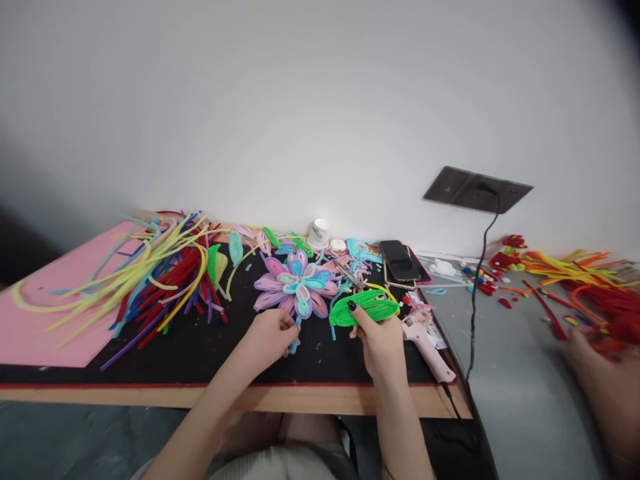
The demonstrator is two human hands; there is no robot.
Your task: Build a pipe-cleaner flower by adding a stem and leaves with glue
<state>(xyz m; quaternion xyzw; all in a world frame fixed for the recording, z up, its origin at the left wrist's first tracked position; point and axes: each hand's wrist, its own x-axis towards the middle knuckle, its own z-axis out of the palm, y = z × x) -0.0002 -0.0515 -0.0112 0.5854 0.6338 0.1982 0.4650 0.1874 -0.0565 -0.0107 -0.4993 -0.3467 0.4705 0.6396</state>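
Observation:
My left hand [271,340] is closed around the blue stem of a pipe-cleaner flower [304,285], whose petals are purple, pink and pale blue. The flower faces up above the black mat [200,360]. In my right hand [381,340] is a bright green pipe-cleaner leaf [363,309], pinched with the thumb on top; it lies to the right of the flower, a small gap between them. The fingers under the leaf are mostly hidden. Just right of that hand lies a pink glue gun [431,353] with its cord. Scissors [347,273] rest behind the leaf.
Loose pipe cleaners [165,287] pile up at left on a pink board [65,333]. At the back stand a paper cup [320,233] and a phone [400,260]. A black cord [479,287] hangs from the wall socket [477,189]. Another person's hand [605,380] is at right, near red pipe cleaners [605,300].

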